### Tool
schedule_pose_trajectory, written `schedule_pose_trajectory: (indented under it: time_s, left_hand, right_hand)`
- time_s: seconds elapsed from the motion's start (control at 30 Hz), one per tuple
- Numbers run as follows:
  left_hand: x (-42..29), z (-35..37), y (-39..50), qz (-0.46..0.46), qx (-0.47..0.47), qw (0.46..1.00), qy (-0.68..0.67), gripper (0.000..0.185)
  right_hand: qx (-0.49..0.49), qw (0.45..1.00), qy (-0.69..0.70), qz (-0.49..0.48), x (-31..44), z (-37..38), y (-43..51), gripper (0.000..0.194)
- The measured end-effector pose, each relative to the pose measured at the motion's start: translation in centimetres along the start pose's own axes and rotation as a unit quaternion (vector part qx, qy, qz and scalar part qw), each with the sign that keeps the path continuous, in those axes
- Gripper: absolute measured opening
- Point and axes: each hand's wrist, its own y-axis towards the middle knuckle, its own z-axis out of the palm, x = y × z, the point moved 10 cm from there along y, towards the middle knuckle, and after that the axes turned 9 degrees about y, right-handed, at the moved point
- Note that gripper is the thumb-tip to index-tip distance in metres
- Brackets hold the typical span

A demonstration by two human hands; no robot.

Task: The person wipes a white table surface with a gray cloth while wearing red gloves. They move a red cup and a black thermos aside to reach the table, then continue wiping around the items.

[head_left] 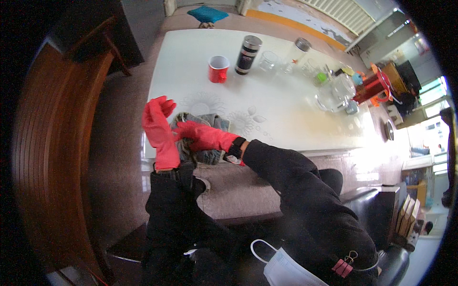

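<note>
My left hand (pixel 157 127), in a red rubber glove, is raised at the near left corner of a white table (pixel 286 121). Its fingers are loosely bent, and no object shows in them. My right hand (pixel 205 137), also in a red rubber glove, reaches left across a crumpled grey cloth (pixel 211 155) at the table's near edge. Its blurred fingertips come up against the left glove. Whether they grip the cloth or the glove cannot be made out. Part of the cloth is hidden under the right glove.
A red mug (pixel 217 69) and a black vacuum flask (pixel 247 55) stand farther back. Right of them are a glass cup (pixel 268 61), a lidded glass bottle (pixel 297 50) and a clear glass vessel (pixel 336 91). A wooden bench (pixel 68 150) runs along the left. A face mask (pixel 290 268) hangs before me.
</note>
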Motion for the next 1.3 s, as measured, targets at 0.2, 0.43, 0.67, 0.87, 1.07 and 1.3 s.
schedule_pose_trajectory:
  time_s: [0.2,0.43,0.67,0.87,1.07,1.3]
  left_hand:
    - [0.7,0.4,-0.2,-0.006,0.021,1.000,0.002,0.041]
    - [0.5,0.6,-0.7,0.012,0.027,1.000,0.001,0.037]
    - [0.2,-0.8,-0.7,0.021,0.019,1.000,-0.007,0.038]
    - [-0.2,-0.3,-0.9,0.012,0.022,0.999,-0.021,0.037]
    - [-1.3,-0.4,-1.4,-0.005,0.025,0.999,0.024,0.037]
    - [-1.1,-0.8,-1.3,-0.020,0.017,0.998,0.050,0.038]
  right_hand:
    - [-0.005,0.985,0.087,0.146,0.7,-5.1,-15.7,0.067]
    - [-0.199,0.917,-0.015,0.347,-0.7,-18.5,-39.7,0.063]
    - [-0.410,0.718,-0.135,0.546,-5.1,-22.3,-50.2,0.062]
    - [-0.285,0.856,-0.169,0.396,-4.6,-18.1,-38.8,0.068]
    - [-0.234,0.905,-0.145,0.324,-7.0,-22.1,-35.5,0.069]
    - [-0.349,0.829,-0.093,0.428,-19.1,-31.4,-36.7,0.065]
